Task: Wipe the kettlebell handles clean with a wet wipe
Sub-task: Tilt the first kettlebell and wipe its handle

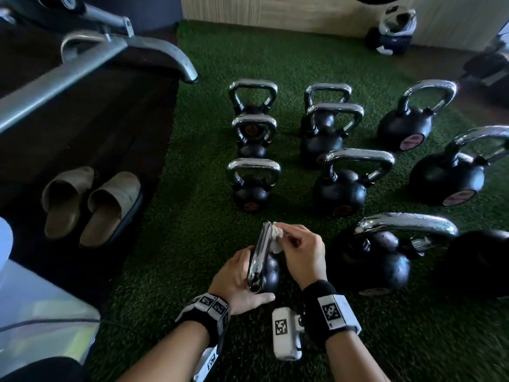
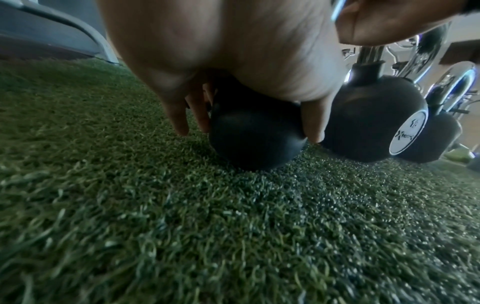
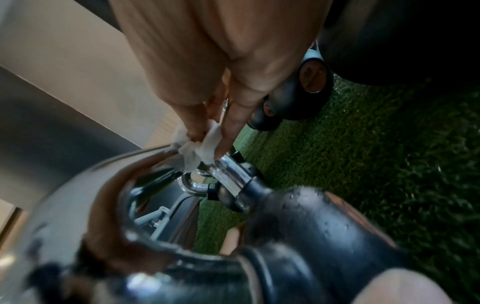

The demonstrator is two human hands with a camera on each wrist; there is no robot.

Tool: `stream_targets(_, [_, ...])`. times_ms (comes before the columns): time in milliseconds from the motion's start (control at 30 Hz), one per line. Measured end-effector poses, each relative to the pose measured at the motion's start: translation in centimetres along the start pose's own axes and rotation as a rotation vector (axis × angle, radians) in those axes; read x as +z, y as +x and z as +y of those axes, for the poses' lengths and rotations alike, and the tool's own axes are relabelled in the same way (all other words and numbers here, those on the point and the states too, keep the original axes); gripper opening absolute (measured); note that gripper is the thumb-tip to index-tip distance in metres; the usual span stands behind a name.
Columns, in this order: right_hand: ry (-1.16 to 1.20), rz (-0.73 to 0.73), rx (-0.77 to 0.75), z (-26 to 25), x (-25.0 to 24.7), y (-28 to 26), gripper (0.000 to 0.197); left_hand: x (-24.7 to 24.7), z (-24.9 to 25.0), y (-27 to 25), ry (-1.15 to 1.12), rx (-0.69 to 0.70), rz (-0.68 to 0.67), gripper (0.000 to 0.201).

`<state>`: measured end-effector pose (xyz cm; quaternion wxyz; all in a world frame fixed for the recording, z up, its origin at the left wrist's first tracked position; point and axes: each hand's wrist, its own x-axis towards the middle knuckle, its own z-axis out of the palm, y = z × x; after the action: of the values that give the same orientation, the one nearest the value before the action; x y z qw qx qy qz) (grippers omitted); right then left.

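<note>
On green turf (image 1: 192, 216) among other kettlebells (image 1: 341, 186), the left hand (image 1: 234, 279) grips a small kettlebell (image 1: 268, 274) — apparently tilted — while the right hand (image 1: 300, 252) pinches a white wipe (image 1: 275, 235) against its chrome handle (image 1: 260, 257).

Black kettlebell (image 1: 271, 274), white wipe (image 1: 276, 238), green turf (image 1: 192, 216)

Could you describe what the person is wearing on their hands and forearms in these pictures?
Both hands are bare, with no gloves or sleeves. The left hand and right hand each have a black wristband carrying white blocks printed with black square code markers. A white boxy camera unit hangs beneath the right wrist.
</note>
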<state>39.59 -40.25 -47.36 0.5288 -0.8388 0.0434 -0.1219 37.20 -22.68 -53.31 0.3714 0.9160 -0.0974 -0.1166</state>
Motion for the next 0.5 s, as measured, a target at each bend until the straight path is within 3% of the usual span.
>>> stream_targets(167, [-0.085,-0.045,-0.094,-1.1,-0.9,1.2,0.021,0.2,0.2,0.6,0.048,-0.003,-0.02,0.112])
stream_targets(333, [-0.087,-0.186,-0.211,-2.5,-2.0,-1.9,0.024,0.3,0.0,0.8,0.053,-0.067,-0.023,0.113])
stream_targets(500, [-0.033,-0.151,-0.08,-3.3,-2.0,-0.9,0.02,0.0,0.4,1.2,0.067,-0.104,-0.052,0.105])
